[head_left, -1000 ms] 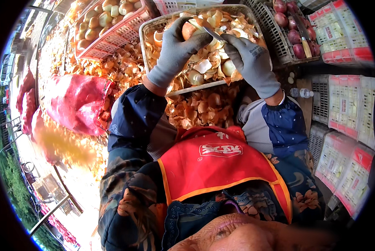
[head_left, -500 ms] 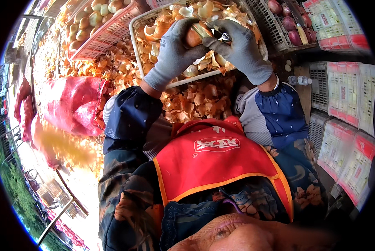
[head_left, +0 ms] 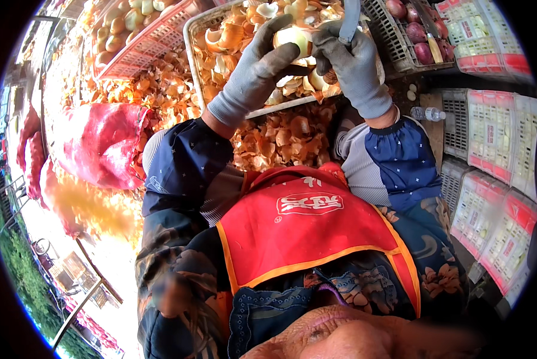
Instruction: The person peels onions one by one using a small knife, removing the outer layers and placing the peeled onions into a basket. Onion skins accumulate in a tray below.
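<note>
My left hand, in a grey work glove, is closed round an onion. The onion's pale, peeled side shows between thumb and fingers. Close beside it on the right, my gloved right hand grips a knife, whose blade points up and away from me; its handle is hidden in the fist. Both hands are over a white crate filled with brown onion skins. A bit of brown peel hangs below the right hand's fingers.
More skins cover the ground before my lap. A pink crate of onions stands at far left, near a red mesh sack. At right are a crate of red onions with another knife, a plastic bottle and stacked crates.
The onion has gone from mostly brown to showing its pale peeled flesh. My right hand has turned and drawn slightly apart, so the knife blade now points upward.
</note>
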Motion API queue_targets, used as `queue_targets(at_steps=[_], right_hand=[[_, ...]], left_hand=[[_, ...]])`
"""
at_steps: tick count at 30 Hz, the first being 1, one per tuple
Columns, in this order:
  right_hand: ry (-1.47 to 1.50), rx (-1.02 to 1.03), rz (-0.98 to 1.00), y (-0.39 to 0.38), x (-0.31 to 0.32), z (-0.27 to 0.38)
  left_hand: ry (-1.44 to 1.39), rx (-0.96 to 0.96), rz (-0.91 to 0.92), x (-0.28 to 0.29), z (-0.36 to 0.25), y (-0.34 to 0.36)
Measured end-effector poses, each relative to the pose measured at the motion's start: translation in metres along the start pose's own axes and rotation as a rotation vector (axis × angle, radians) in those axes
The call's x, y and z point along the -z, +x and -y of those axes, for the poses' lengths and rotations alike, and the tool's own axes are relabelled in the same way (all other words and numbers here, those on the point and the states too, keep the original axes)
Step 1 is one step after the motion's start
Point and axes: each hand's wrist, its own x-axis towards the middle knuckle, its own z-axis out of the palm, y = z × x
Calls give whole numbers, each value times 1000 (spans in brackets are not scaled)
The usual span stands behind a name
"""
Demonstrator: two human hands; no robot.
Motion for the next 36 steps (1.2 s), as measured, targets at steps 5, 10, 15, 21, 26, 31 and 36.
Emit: queue_targets(at_steps=[5, 10, 15, 21, 26, 31, 36], right_hand=[[418, -120, -18, 5, 6, -10], [730, -323, -196, 10, 18, -13], [141, -249, -47, 14, 22, -9], [-654, 222, 40, 10, 4, -6], [-775, 293, 79, 10, 9, -10], [-613, -27, 80, 8, 9, -10], [-659, 156, 124, 8, 11, -14]], left_hand=[[-207, 36, 34, 5, 2, 2], [-275, 8, 62, 3, 2, 0], [-204, -56, -18, 6, -2, -2], [239, -147, -167, 15, 5, -1], [488, -178, -175, 11, 7, -3], [447, -153, -190, 11, 8, -6], [472, -170, -181, 9, 8, -5]])
